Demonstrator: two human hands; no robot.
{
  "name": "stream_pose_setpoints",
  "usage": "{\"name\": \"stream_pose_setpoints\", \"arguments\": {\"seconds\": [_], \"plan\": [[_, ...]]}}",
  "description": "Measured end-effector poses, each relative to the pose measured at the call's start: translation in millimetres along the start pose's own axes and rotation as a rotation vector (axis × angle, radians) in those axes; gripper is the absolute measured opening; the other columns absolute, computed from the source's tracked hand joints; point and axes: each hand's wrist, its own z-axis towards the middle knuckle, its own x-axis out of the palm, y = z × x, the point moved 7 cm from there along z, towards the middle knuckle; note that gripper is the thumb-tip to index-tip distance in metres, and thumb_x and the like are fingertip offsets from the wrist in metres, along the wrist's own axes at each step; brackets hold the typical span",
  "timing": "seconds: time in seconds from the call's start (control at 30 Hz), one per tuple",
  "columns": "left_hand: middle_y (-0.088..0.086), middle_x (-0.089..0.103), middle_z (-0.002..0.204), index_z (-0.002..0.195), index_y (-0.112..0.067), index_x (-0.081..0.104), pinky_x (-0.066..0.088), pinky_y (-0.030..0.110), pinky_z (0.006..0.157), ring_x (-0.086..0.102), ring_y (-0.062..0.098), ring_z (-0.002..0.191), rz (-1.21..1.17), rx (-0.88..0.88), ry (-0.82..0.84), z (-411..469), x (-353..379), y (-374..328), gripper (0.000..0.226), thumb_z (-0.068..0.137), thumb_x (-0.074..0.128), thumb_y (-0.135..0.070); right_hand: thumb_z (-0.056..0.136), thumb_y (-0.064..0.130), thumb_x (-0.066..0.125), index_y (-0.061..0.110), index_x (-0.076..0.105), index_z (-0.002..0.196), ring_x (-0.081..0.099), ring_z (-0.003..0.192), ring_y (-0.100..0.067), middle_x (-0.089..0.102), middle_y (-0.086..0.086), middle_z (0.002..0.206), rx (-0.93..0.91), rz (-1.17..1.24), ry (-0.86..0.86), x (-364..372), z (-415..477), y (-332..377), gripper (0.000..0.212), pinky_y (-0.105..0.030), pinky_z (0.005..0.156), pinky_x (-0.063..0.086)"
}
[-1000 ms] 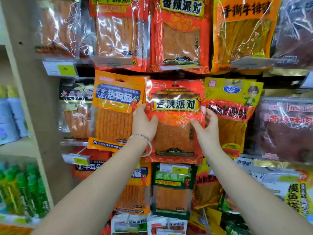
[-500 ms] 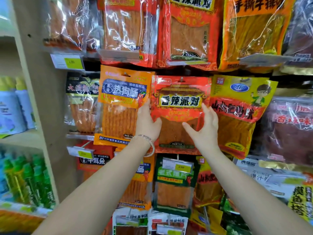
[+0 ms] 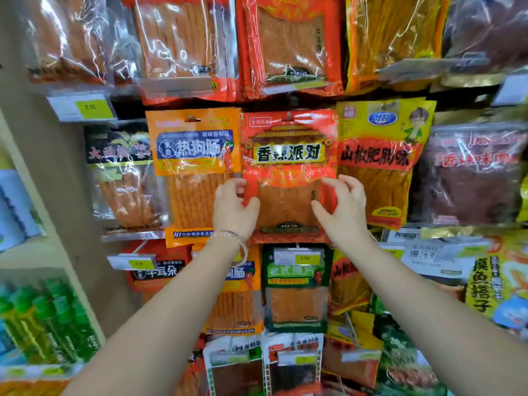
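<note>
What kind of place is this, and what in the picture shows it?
Most likely a shop's snack aisle: sealed packets like the red packet hang in rows, yellow price tags sit under them, and green bottles stand at the left.

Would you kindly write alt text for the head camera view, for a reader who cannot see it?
The left hand and right hand pinch the side edges of a red snack packet hanging on a crowded shop display. An orange packet hangs to its left, a yellow packet to its right.
</note>
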Motion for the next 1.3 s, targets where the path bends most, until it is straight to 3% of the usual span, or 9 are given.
{"name": "stream_pose_setpoints", "arguments": {"seconds": [0.17, 0.3, 0.47, 0.57, 0.67, 0.77, 0.97, 1.13, 1.3], "plan": [[0.008, 0.051, 0.109, 0.116, -0.013, 0.054, 0.031, 0.007, 0.074, 0.046, 0.000, 0.080, -0.037, 0.061, 0.093, -16.3, 23.6, -10.6, 0.031, 0.085, 0.056, -0.013, 0.085, 0.023, 0.065, 0.015, 0.052, 0.125, 0.038, 0.124, -0.021, 0.043, -0.006, 0.128, 0.071, -0.005, -0.039, -23.6, -13.7, -17.4, 0.042, -0.027, 0.101, 0.028], [0.001, 0.052, 0.106, 0.110, -0.020, 0.052, 0.045, 0.027, 0.089, 0.051, 0.011, 0.091, -0.122, 0.111, 0.200, -24.0, 53.7, -38.8, 0.025, 0.087, 0.055, -0.013, 0.086, 0.022, 0.064, 0.012, 0.046, 0.131, 0.037, 0.127, -0.022, 0.043, -0.009, 0.133, 0.119, 0.001, -0.104, -50.2, -6.4, -36.8, 0.050, -0.028, 0.104, 0.028], [-0.016, 0.051, 0.099, 0.108, -0.024, 0.052, 0.045, 0.031, 0.092, 0.053, 0.007, 0.094, -0.204, 0.184, 0.251, -21.8, 93.4, -82.0, 0.025, 0.087, 0.054, -0.011, 0.085, 0.024, 0.066, 0.007, 0.035, 0.141, 0.033, 0.132, -0.025, 0.039, -0.013, 0.141, 0.165, 0.041, -0.218, -86.9, 28.0, -69.3, 0.066, -0.031, 0.109, 0.023], [-0.003, 0.052, 0.125, 0.129, -0.016, 0.046, 0.040, 0.034, 0.102, 0.050, 0.011, 0.113, -0.251, 0.184, 0.320, -16.8, 127.2, -104.8, 0.042, 0.088, 0.053, -0.009, 0.083, 0.028, 0.069, 0.006, 0.036, 0.140, 0.039, 0.130, -0.025, 0.045, -0.012, 0.138, 0.229, 0.134, -0.193, -98.8, 56.7, -96.7, 0.069, -0.034, 0.111, 0.027], [0.007, 0.033, 0.148, 0.144, -0.013, 0.026, 0.028, 0.039, 0.113, 0.033, 0.018, 0.135, -0.234, 0.146, 0.345, -9.7, 157.0, -118.6, 0.062, 0.089, 0.055, -0.013, 0.081, 0.034, 0.072, 0.009, 0.041, 0.136, 0.047, 0.125, -0.024, 0.051, -0.010, 0.133, 0.305, 0.289, -0.084, -97.0, 81.0, -120.2, 0.068, -0.043, 0.107, 0.036], [0.006, 0.017, 0.155, 0.149, -0.014, 0.012, 0.011, 0.026, 0.114, 0.016, 0.017, 0.142, -0.159, 0.127, 0.309, -5.2, 174.3, -123.6, 0.074, 0.089, 0.056, -0.017, 0.078, 0.038, 0.073, 0.017, 0.055, 0.121, 0.059, 0.110, -0.022, 0.063, -0.005, 0.118, 0.296, 0.333, -0.002, -92.7, 100.3, -130.6, 0.050, -0.044, 0.099, 0.045], [0.000, 0.022, 0.153, 0.149, -0.018, 0.011, 0.022, 0.029, 0.112, 0.023, 0.014, 0.140, -0.191, 0.010, 0.243, 4.4, 178.6, -117.1, 0.075, 0.089, 0.056, -0.017, 0.082, 0.031, 0.072, 0.023, 0.066, 0.101, 0.068, 0.091, -0.016, 0.072, 0.001, 0.098, 0.268, 0.561, 0.115, -84.3, 118.4, -142.4, 0.022, -0.045, 0.088, 0.053], [-0.001, 0.035, 0.147, 0.146, -0.019, 0.022, 0.029, 0.022, 0.100, 0.036, 0.005, 0.126, -0.276, -0.027, 0.139, 2.5, 171.8, -110.4, 0.065, 0.090, 0.054, -0.012, 0.088, 0.018, 0.065, 0.019, 0.057, 0.113, 0.066, 0.101, -0.021, 0.068, -0.004, 0.111, 0.342, 0.825, 0.255, -74.5, 120.5, -143.1, 0.027, -0.043, 0.089, 0.052], [-0.008, 0.044, 0.126, 0.141, -0.021, 0.032, 0.037, 0.024, 0.095, 0.044, 0.006, 0.114, -0.300, -0.032, 0.077, 1.4, 167.8, -106.0, 0.059, 0.088, 0.057, -0.014, 0.088, 0.015, 0.063, 0.023, 0.058, 0.110, 0.069, 0.094, -0.018, 0.072, -0.001, 0.103, 0.333, 0.914, 0.323, -81.3, 118.9, -138.9, 0.023, -0.034, 0.076, 0.054]]}}
